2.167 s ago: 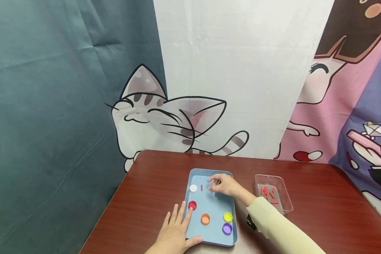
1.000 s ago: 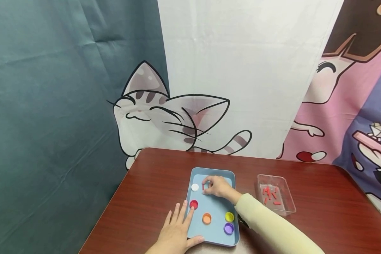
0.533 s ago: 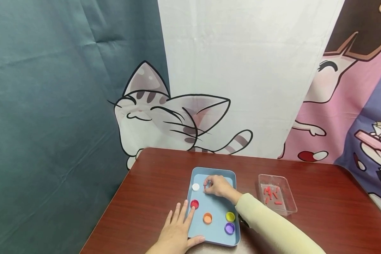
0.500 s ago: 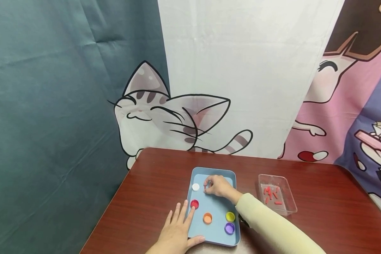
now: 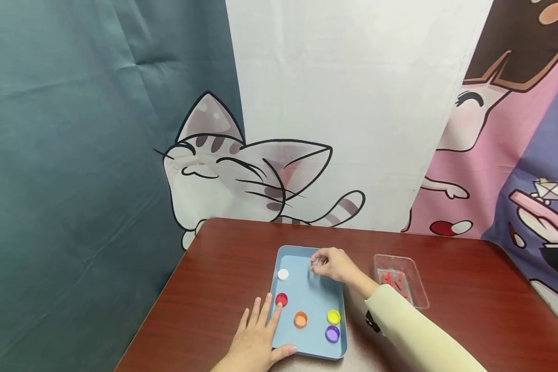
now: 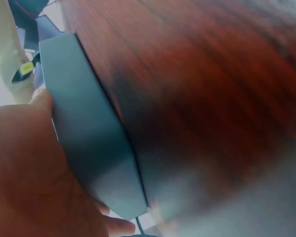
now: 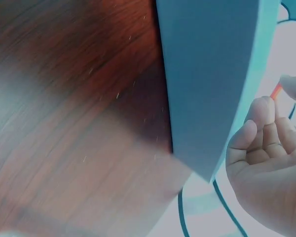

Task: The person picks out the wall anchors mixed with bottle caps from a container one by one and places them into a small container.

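Observation:
My right hand [image 5: 336, 264] is over the far right part of a blue tray [image 5: 307, 338]. In the right wrist view, its thumb and fingers pinch a small red stick [image 7: 276, 90], held above the tray's side wall. With fingers spread straight, my left hand [image 5: 253, 343] rests along the tray's near left side, its thumb at the front rim. One fingertip lies right at a red cap [image 5: 281, 298]. The tray also bears a white cap [image 5: 283, 274], an orange cap [image 5: 300, 320], a yellow cap [image 5: 333, 316] and a purple cap [image 5: 332, 334].
Right of the tray, a clear plastic box [image 5: 418, 289] holds several red sticks [image 5: 387, 279]; my right forearm partly overlaps it. Everything stands on a dark red wooden table [image 5: 204, 289]. Printed cloth curtains [image 5: 307, 93] hang behind the table.
The red stick beside the white cap was taken between my right thumb and fingers and lifted off the tray. That hand then moved right and back. My left hand has stayed in place.

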Action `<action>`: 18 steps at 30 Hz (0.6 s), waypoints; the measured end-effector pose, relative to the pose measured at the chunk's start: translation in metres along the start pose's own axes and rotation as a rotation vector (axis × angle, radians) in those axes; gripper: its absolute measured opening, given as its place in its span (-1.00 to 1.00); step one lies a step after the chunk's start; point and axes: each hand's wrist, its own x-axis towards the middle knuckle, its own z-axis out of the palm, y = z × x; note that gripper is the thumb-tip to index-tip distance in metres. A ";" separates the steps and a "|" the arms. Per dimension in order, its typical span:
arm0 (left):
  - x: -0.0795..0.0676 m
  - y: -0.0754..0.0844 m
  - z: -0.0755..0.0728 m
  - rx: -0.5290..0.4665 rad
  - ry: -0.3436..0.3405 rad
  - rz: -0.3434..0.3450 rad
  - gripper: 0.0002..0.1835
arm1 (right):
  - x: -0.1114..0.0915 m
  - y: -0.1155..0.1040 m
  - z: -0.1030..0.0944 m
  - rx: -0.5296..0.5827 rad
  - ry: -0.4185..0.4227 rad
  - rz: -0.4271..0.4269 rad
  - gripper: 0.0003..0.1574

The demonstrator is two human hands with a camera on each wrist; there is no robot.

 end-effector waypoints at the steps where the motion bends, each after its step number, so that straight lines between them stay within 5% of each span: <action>1: 0.000 0.000 0.000 -0.001 0.006 0.004 0.06 | -0.002 0.001 -0.004 0.004 -0.001 0.005 -0.88; 18: 0.000 0.000 0.001 -0.006 -0.001 0.009 0.07 | -0.045 0.019 -0.058 0.018 0.049 0.062 -0.79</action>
